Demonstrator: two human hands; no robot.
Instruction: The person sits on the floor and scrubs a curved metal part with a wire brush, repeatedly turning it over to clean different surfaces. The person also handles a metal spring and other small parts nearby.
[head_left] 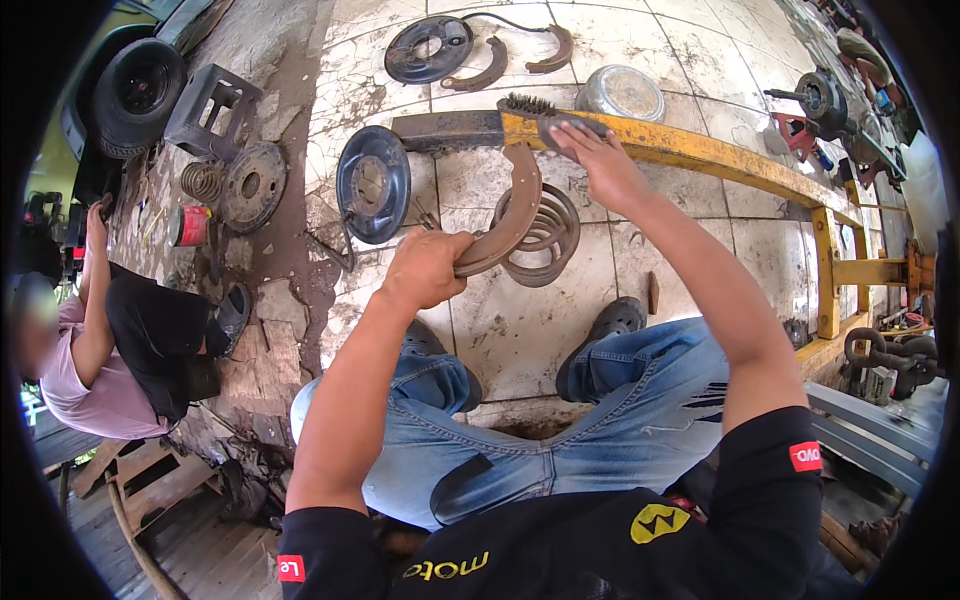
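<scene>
— Brake shoe point(505, 225), where is it?

— Held up over the coil spring point(545, 235) that lies on the tiled floor point(520, 330) between my feet. My left hand point(428, 268) is wrapped tight around the shoe's lower end, and the curved piece rises from my fist toward the yellow beam point(700, 155).

— And your right hand point(600, 160)?

— Closed over the handle of a wire brush point(545, 112), at the shoe's upper tip; the bristles stick out to the left of my fingers. I can't tell whether the bristles touch the shoe.

— What else sits near the spring?

— Just left of it a dark round backing plate point(372, 183) leans on edge. Beyond the spring runs the yellow beam, and past that lie another backing plate point(428, 48), two loose curved shoes point(515, 55) and a metal bowl point(620, 92).

— Anyone else about?

— Far left of the spring a person in a pink shirt point(95, 385) crouches, with a rusty disc point(252, 185), a smaller spring point(202, 180) and a tyre point(138, 92) beyond them.
</scene>
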